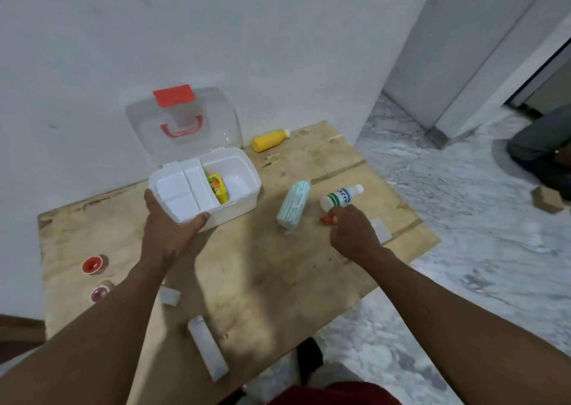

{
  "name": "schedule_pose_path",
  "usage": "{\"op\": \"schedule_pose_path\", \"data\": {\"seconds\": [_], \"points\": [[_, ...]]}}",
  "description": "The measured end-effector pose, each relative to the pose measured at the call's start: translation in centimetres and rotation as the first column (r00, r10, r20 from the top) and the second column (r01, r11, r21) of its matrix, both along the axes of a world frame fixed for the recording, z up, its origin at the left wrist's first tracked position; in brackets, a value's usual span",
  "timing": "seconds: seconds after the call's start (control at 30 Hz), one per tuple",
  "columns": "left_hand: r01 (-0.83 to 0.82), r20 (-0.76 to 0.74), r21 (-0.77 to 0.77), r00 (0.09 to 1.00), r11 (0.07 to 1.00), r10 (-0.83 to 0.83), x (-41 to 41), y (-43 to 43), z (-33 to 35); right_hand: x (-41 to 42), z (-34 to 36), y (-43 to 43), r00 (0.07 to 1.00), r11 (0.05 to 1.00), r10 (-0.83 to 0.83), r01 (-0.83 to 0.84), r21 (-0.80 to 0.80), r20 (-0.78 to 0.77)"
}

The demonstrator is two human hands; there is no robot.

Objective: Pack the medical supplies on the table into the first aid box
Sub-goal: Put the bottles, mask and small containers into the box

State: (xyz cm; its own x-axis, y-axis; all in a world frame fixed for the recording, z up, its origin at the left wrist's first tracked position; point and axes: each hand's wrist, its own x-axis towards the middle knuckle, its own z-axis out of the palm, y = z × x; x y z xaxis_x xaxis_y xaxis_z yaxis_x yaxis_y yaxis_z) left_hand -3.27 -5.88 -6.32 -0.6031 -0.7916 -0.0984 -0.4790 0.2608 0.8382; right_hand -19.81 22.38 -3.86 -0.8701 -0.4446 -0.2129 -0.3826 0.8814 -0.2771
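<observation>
The white first aid box [244,188] stands open on the wooden table [265,274], its clear lid with a red handle leaning back against the wall. A yellow packet [218,188] lies inside beside a white inner tray. My left hand [173,222] grips the box's near corner. My right hand [352,228] is closed on a small red item [327,218] at the table surface, just below a white bottle [341,198] with a green label. A pale green striped pack [293,207] lies left of it.
A yellow bottle [269,140] lies by the wall. Two small red-capped jars [92,264] [99,293] sit near the left edge. White items lie near the front [207,346] [170,295] and at the right [380,228]. The table's right edge drops to a marble floor.
</observation>
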Motion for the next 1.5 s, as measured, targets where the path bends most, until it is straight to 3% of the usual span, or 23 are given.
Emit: {"op": "schedule_pose_path", "data": {"seconds": [0.2, 0.57, 1.13, 1.5], "points": [[-0.031, 0.031, 0.009, 0.999, 0.999, 0.03, -0.3, 0.7, 0.4, -3.3, -0.4, 5.0, 0.999, 0.947, 0.013, -0.028, 0.32, 0.048], [-0.078, 0.076, 0.016, 0.994, 0.997, 0.076, -0.9, 1.4, 0.7, -7.3, -2.7, 7.6, 0.982, 0.916, 0.096, -0.151, 0.371, 0.164], [-0.085, 0.097, 0.038, 0.992, 0.996, 0.081, -0.6, 1.5, 1.2, -7.9, -0.5, 5.6, 0.945, 0.955, 0.171, -0.228, 0.188, 0.277], [-0.048, 0.016, 0.052, 0.999, 0.997, 0.047, 0.0, 0.7, 0.6, -3.7, 4.2, -5.0, 0.96, 0.969, 0.246, -0.246, -0.018, 0.134]]}}
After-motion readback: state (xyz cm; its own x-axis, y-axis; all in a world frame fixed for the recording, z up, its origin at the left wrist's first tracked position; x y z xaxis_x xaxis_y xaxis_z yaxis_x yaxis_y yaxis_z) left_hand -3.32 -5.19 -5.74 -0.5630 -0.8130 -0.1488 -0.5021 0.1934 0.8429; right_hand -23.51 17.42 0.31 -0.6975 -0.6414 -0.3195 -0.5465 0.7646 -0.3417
